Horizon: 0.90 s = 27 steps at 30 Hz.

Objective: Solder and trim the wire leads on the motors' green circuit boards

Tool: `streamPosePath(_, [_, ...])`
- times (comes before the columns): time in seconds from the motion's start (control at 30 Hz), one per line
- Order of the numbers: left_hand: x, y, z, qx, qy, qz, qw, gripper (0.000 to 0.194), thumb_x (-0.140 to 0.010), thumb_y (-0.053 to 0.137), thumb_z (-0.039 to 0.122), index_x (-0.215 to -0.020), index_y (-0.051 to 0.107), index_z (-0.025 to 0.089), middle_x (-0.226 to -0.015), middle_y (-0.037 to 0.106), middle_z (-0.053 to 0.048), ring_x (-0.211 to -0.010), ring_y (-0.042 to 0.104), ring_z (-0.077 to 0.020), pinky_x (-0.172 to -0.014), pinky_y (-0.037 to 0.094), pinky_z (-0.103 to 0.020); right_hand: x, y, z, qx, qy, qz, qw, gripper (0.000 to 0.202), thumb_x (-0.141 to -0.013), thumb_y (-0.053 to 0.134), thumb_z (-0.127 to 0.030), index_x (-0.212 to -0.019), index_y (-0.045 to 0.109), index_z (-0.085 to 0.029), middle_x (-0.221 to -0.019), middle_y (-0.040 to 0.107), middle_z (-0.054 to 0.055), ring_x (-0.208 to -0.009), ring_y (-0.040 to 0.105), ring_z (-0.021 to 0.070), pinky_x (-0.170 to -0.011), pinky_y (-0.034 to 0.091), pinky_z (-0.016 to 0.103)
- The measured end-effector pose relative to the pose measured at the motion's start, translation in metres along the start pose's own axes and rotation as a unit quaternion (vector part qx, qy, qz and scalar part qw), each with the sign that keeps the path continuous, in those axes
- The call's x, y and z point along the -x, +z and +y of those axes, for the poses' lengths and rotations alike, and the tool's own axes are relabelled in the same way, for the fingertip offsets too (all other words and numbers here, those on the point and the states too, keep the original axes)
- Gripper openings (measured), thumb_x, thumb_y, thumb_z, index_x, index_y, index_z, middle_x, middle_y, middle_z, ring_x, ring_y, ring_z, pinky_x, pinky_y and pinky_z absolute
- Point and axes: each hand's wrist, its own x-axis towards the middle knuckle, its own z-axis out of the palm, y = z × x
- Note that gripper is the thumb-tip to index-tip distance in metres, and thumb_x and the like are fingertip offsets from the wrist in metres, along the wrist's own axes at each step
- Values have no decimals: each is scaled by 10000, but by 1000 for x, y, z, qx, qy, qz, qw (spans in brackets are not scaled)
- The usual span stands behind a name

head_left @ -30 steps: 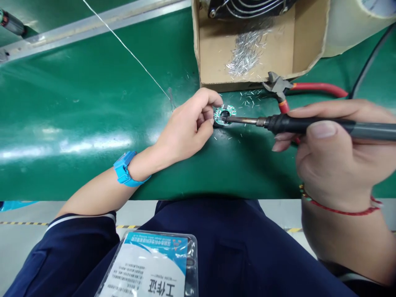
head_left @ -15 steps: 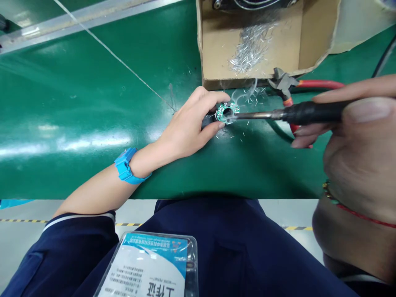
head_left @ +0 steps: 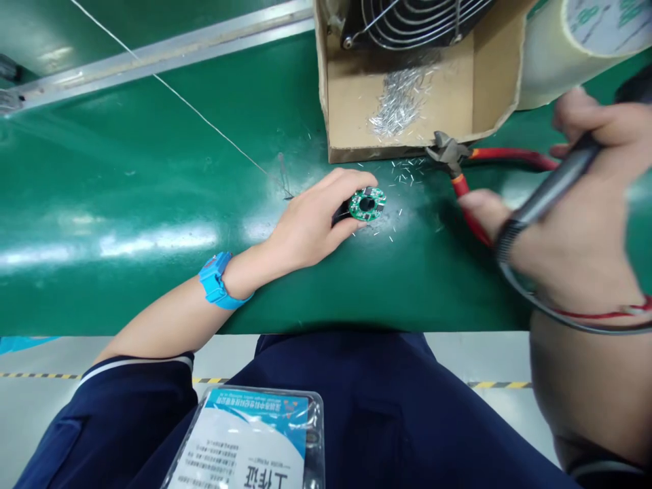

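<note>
My left hand [head_left: 310,221] rests on the green bench, closed around a small black part topped by a round green circuit board [head_left: 374,210] with a dark hole at its centre. The board faces up toward me. Off to the right, my right hand [head_left: 581,217] is closed on a soldering iron [head_left: 550,180], its cord trailing back past the wrist; the tip is not visible and the hand is partly blurred. Between the two hands lie red-handled cutting pliers [head_left: 448,153], their jaws against the box edge and one handle partly behind my right hand.
An open cardboard box [head_left: 351,129] at the back holds a pile of cut metal leads [head_left: 400,102] and a fan [head_left: 418,20] with a wire guard. Beside it stands a large tape roll [head_left: 555,54]. Loose clippings [head_left: 405,170] are scattered by the board. A thin wire [head_left: 204,119] crosses the bench.
My right hand has swung the soldering iron away from the circuit board, to the right. Smoke over the board is gone. My left hand still holds the board's part.
</note>
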Motion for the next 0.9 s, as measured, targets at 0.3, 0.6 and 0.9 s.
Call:
streamPosePath(0.3, [2,0,2,43,12,41,998,349,-897,701,341,-1192,544,244,-1102,685,-26,-821,669,-144,-647,531,-269,15,3,4,130,80,-24,988,488,-752,634,-374,-1179,567,-147,-1139,657,124,-1031,660,261,-904,546,468])
streamPosePath(0.6, [5,0,7,-3,60,62,996,325,-896,711,391,-1127,558,219,-1061,669,-42,-964,675,-195,-792,558,-324,7,-11,-36,166,-126,-103,973,374,-922,463,-398,-1224,536,-190,-1173,684,104,-888,592,224,-733,491,400])
streamPosePath(0.9, [5,-1,3,-49,68,71,994,358,-883,707,416,-1156,576,223,-1075,670,-46,-980,664,-208,-692,530,-297,2,-14,-41,234,-169,-63,955,272,-988,442,-401,-1105,610,-222,-698,494,6,-680,479,146,-591,326,296])
